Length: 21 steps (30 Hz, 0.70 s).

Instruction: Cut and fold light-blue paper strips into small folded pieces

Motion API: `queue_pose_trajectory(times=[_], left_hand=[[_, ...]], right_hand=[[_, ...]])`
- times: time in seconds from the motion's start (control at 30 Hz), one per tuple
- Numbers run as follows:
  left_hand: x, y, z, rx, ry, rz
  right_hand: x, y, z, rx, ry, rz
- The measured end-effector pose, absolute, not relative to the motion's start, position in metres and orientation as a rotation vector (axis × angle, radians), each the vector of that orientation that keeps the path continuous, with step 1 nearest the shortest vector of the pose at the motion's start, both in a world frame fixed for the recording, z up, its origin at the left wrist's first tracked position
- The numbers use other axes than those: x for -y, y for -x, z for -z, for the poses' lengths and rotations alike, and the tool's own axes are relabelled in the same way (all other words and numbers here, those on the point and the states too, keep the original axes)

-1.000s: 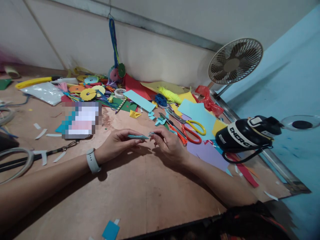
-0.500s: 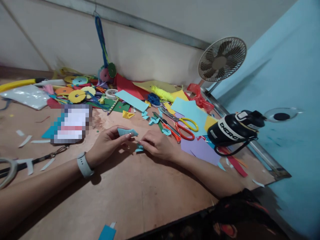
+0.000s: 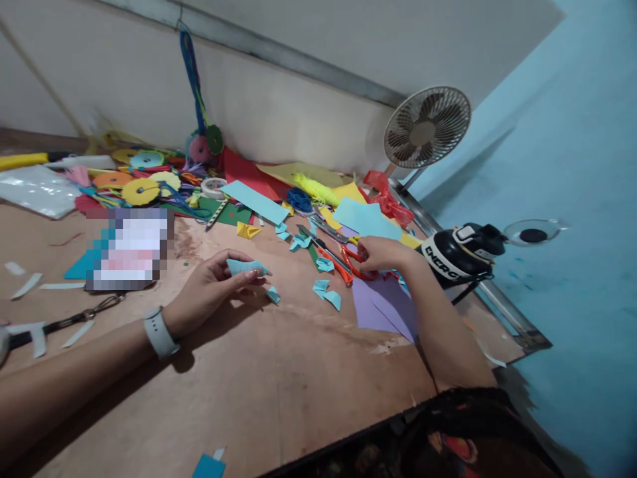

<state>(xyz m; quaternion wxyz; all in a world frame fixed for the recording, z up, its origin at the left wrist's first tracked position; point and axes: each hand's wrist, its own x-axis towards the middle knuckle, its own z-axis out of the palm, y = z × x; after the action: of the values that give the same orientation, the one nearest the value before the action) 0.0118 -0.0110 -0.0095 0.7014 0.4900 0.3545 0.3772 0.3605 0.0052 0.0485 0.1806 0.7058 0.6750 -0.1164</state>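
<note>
My left hand (image 3: 219,285) pinches a folded light-blue piece of paper (image 3: 243,267) between thumb and fingers, above the wooden table. Just below its fingertips lies a small folded blue piece (image 3: 273,295). On the right, my right hand (image 3: 385,255) has its fingers curled at the handle loops of the orange-red scissors (image 3: 343,273), whose blades point up and left. Several more light-blue folded bits, such as one paper piece (image 3: 326,265), lie left of these scissors. Purple paper sheets (image 3: 381,309) spread beneath my right wrist.
Yellow-handled scissors (image 3: 331,229) and a light-blue sheet (image 3: 365,216) lie behind my right hand. A black bottle (image 3: 455,255) and a fan (image 3: 426,126) stand at the right. Paper discs (image 3: 141,192), a tape roll (image 3: 213,188) and a pencil (image 3: 216,214) crowd the back.
My right hand has left the blue paper by my left hand and moved right to the orange-red scissors. Small blue pieces now show on the table where it was. My left hand keeps its paper.
</note>
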Motion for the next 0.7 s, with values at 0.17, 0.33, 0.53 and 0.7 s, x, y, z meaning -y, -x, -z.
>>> queue_pose_trajectory(times=[0.17, 0.33, 0.53, 0.7], left_hand=[[0.009, -0.011, 0.011, -0.850, -1.149, -0.840], [0.007, -0.009, 0.010, -0.909, -1.126, -0.817], [0.007, -0.009, 0.006, -0.921, -1.070, -0.784], [0.008, -0.009, 0.005, -0.875, -1.070, -0.780]], right_hand=[[-0.016, -0.362, -0.034, -1.940, -2.004, 0.359], [-0.018, -0.367, -0.035, -1.977, -1.980, 0.392], [-0.018, -0.368, -0.034, -1.961, -2.072, 0.290], [-0.015, -0.363, -0.036, -1.832, -2.193, 0.104]])
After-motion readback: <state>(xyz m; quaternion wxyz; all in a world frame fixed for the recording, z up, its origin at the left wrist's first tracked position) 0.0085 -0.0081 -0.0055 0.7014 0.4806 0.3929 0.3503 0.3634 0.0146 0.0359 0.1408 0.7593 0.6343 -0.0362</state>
